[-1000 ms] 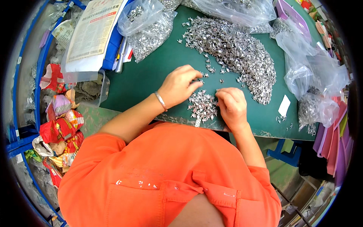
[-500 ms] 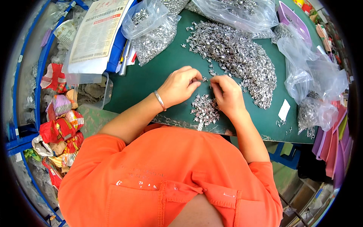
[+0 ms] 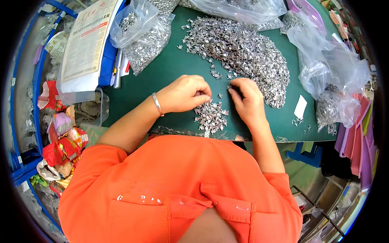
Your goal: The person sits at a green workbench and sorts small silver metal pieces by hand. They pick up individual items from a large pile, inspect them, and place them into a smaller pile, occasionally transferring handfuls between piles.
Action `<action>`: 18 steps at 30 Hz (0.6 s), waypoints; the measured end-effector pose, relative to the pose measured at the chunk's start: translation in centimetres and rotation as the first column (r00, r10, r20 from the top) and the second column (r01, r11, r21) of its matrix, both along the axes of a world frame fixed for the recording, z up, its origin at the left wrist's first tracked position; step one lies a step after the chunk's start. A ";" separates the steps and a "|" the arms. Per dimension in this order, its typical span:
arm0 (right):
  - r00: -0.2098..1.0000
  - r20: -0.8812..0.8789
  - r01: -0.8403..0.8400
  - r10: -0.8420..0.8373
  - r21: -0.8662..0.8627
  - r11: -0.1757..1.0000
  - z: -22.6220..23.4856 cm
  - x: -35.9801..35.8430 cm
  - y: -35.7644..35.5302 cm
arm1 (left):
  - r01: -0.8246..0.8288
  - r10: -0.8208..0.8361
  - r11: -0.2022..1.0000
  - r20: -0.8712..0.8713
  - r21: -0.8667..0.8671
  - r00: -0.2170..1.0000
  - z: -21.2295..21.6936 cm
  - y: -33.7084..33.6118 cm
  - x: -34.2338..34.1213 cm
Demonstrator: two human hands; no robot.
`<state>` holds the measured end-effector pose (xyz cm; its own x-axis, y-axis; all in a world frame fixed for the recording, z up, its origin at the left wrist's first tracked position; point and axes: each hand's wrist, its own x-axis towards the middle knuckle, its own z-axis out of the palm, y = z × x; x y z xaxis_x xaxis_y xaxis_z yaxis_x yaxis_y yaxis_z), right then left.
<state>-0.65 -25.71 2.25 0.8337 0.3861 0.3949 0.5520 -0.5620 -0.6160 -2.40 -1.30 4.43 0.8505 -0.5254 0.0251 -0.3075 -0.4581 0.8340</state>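
Observation:
My left hand [image 3: 183, 94], with a metal bangle [image 3: 157, 104] at its wrist, is curled with thumb and fingers together just above a small pile of silvery metal pieces [image 3: 211, 117] by the table's near edge. Whether anything is in its fingertips is hidden. To the right, my right hand [image 3: 249, 102] has its thumb and forefinger close about a small metal piece at the near side of a large heap of like pieces [image 3: 243, 50]. A few loose pieces [image 3: 216, 75] lie between the heap and the small pile.
Clear plastic bags of metal parts [image 3: 148, 44] stand at the far left of the green table [image 3: 139, 91]. More bags [image 3: 330, 107], a white tag [image 3: 300, 106] and a purple basket [image 3: 314, 16] are on the right. A printed sheet [image 3: 87, 40] lies far left, above a plastic tub [image 3: 104, 107].
My hands have moved apart; before, their fingertips nearly met around a small piece. My left hand has come nearer to the small pile, and my right hand is by the heap's edge. The view has shifted.

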 end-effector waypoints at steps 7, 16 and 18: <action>0.912 -0.344 -0.193 0.222 0.117 0.974 2.2 -1.0 -0.8 | -0.229 0.231 0.973 0.157 -0.028 0.960 -1.2 -0.9 1.3; 0.993 -0.113 -0.045 0.045 0.000 0.999 1.1 1.4 0.0 | -0.235 0.220 0.972 0.299 0.015 0.928 -2.4 -1.4 2.0; 0.993 -0.109 0.054 -0.052 0.011 0.998 0.9 1.6 -0.5 | -0.286 0.283 0.958 0.214 -0.017 0.935 -2.4 -0.8 1.7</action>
